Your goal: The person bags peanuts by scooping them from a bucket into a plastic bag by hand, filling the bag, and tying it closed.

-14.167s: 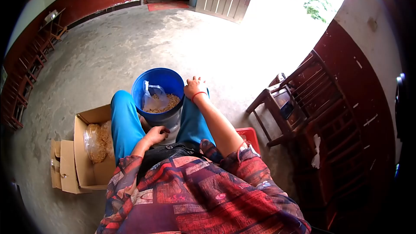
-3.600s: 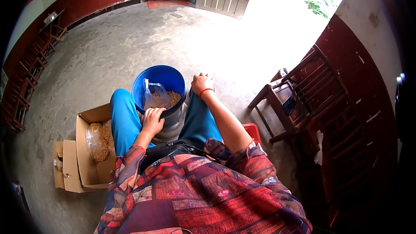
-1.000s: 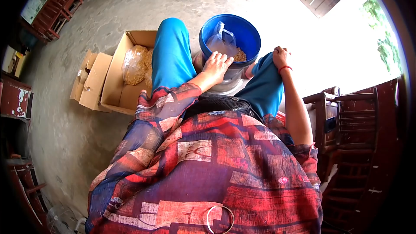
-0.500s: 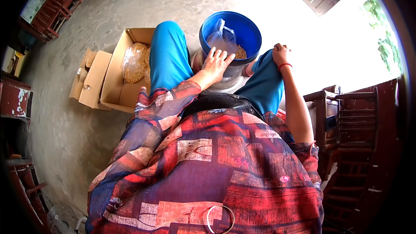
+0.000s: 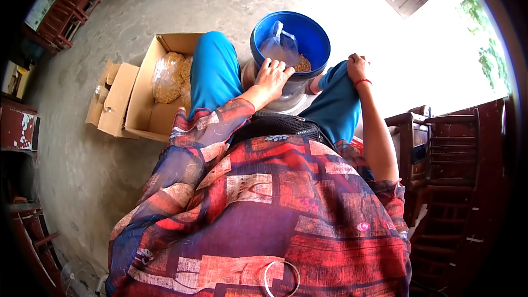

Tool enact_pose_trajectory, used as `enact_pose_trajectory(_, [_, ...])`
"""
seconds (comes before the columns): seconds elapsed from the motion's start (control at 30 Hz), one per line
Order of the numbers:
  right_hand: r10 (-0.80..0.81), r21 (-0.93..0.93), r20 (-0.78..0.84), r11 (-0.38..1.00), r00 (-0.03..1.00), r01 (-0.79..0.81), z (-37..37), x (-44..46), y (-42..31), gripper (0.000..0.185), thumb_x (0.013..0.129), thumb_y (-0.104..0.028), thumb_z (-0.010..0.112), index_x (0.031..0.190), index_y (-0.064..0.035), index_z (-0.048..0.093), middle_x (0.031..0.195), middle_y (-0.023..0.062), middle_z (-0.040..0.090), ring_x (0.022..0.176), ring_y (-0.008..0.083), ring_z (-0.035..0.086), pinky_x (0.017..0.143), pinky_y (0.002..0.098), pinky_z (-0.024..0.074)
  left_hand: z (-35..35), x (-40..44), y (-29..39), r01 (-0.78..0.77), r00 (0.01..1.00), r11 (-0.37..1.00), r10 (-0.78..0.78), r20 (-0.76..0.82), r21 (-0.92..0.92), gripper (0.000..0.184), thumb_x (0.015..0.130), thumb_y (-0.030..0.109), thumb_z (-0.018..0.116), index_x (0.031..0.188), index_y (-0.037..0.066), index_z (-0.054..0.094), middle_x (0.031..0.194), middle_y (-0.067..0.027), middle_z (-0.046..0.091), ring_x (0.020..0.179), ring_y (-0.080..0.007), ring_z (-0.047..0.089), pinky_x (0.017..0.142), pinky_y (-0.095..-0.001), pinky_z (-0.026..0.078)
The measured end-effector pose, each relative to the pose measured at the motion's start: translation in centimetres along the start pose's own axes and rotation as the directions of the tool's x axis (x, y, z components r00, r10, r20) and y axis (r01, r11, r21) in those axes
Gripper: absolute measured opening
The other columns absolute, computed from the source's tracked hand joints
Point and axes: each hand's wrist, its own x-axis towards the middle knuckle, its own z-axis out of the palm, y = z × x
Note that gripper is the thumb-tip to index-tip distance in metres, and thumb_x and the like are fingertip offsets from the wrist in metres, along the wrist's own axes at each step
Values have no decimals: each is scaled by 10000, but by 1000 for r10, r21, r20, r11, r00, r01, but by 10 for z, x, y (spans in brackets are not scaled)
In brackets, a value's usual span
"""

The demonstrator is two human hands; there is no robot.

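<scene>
My left hand (image 5: 272,80) rests at the near rim of a blue-topped bucket (image 5: 319,30) between my knees. Its fingers lie a little apart over the edge, the thumb out of sight. Inside the bucket, a clear plastic bag (image 5: 279,48) with its handles up sits beside loose tan kernels (image 5: 302,64), too small to identify. On my right knee lies my right hand (image 5: 358,69), a red band at the wrist. Its fingers are curled in, and whatever they may hold is hidden.
An open cardboard box (image 5: 146,102) stands left of my left leg, holding clear bags of yellowish pieces (image 5: 170,80). A dark wooden chair (image 5: 451,148) is close on my right. Red chairs (image 5: 80,8) line the far left wall. Bright light comes through a doorway (image 5: 434,60) at right.
My left hand's fingers have bent and drawn closer together at the bucket rim. The right hand stays on the knee. My left knee and the camera view have shifted slightly.
</scene>
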Motion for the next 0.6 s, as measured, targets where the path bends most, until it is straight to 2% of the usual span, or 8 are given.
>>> enact_pose_trajectory(0.2, [-14, 48, -19, 999, 1000, 15, 6, 1, 12, 283, 839, -280, 449, 990, -211, 679, 1147, 96, 594, 1079, 353, 525, 937, 438, 435, 4, -2, 0, -6, 990, 1000, 3, -142, -20, 346, 699, 68, 589, 1035, 149, 583, 993, -101, 518, 1014, -263, 490, 900, -390, 339])
enact_pose_trajectory(0.27, [-14, 56, -24, 998, 1000, 15, 17, 9, 19, 280, 838, -280, 449, 980, -211, 680, 1138, 97, 596, 1070, 351, 531, 932, 436, 439, 1, -1, 0, -6, 992, 1000, 2, -122, -29, 346, 698, 59, 584, 1032, 150, 587, 1011, -108, 511, 1011, -266, 489, 890, -389, 344])
enact_pose_trajectory(0.33, [-49, 147, -73, 987, 996, 59, 43, 25, 32, 281, 838, -281, 447, 979, -213, 680, 1124, 94, 601, 1058, 348, 538, 922, 440, 442, 1, -1, -1, 0, 995, 999, -4, -96, -45, 371, 711, 57, 531, 1064, 153, 594, 977, -116, 489, 1002, -281, 482, 901, -400, 350])
enact_pose_trajectory(0.43, [-13, 59, -24, 998, 1000, 14, 7, 2, 14, 285, 839, -283, 444, 992, -219, 676, 1126, 94, 600, 1054, 350, 540, 918, 444, 443, 2, 0, -2, -20, 993, 999, 16, -115, -30, 350, 712, 63, 533, 1045, 155, 595, 967, -110, 498, 983, -276, 491, 874, -399, 358])
enact_pose_trajectory(0.5, [-29, 104, -42, 994, 999, 34, 44, 26, 37, 286, 838, -284, 444, 994, -220, 675, 1126, 94, 601, 1053, 350, 540, 918, 444, 443, -1, 2, -2, -18, 995, 1000, 17, -96, -12, 330, 711, 66, 535, 1026, 147, 594, 959, -108, 507, 974, -275, 496, 862, -399, 362])
enact_pose_trajectory(0.53, [-46, 147, -61, 988, 997, 55, 41, 24, 33, 287, 838, -286, 444, 996, -222, 674, 1126, 93, 601, 1053, 349, 541, 918, 444, 443, -2, 2, -1, -15, 997, 1000, 16, -79, 4, 310, 710, 69, 536, 1007, 139, 593, 951, -106, 516, 966, -274, 502, 849, -398, 365])
enact_pose_trajectory(0.6, [-24, 116, -53, 993, 998, 30, 30, 16, 32, 285, 837, -288, 444, 992, -222, 675, 1126, 93, 600, 1055, 348, 540, 922, 440, 442, -3, 4, -1, -10, 997, 1000, 11, -73, 10, 292, 705, 69, 539, 985, 131, 592, 946, -107, 523, 963, -274, 505, 846, -398, 366])
